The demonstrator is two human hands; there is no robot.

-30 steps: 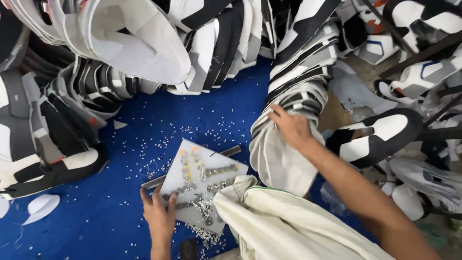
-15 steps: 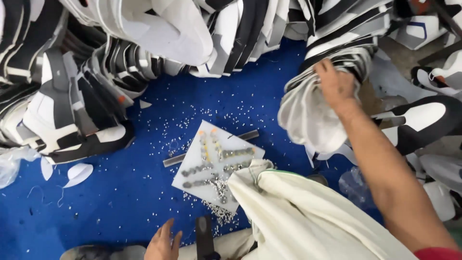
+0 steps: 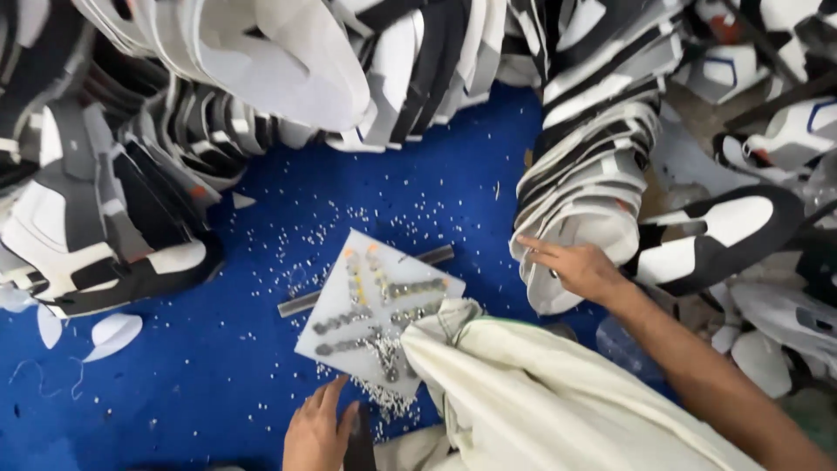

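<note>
My right hand (image 3: 582,269) rests its fingers on the lower end of a tall stack of black-and-white shoe upper pieces (image 3: 593,166) at the right. My left hand (image 3: 316,429) lies low at the frame's bottom edge, fingers spread on the blue surface (image 3: 209,392), just below a pale square board (image 3: 377,305) studded with rows of small metal bits. A dark narrow object (image 3: 359,447) sits beside this hand; what it is cannot be made out. A cream cloth sack (image 3: 540,410) covers the board's lower right corner.
Heaps of black, white and grey shoe uppers (image 3: 113,209) ring the blue surface on the left, top and right. Tiny white punched bits (image 3: 349,218) are scattered around the board. A thin metal bar (image 3: 301,303) lies under the board. Two white offcuts (image 3: 109,334) lie left.
My right hand came down from higher on the stack to its lower end. My left hand left the board and pulled back to the bottom edge. The view shifted slightly.
</note>
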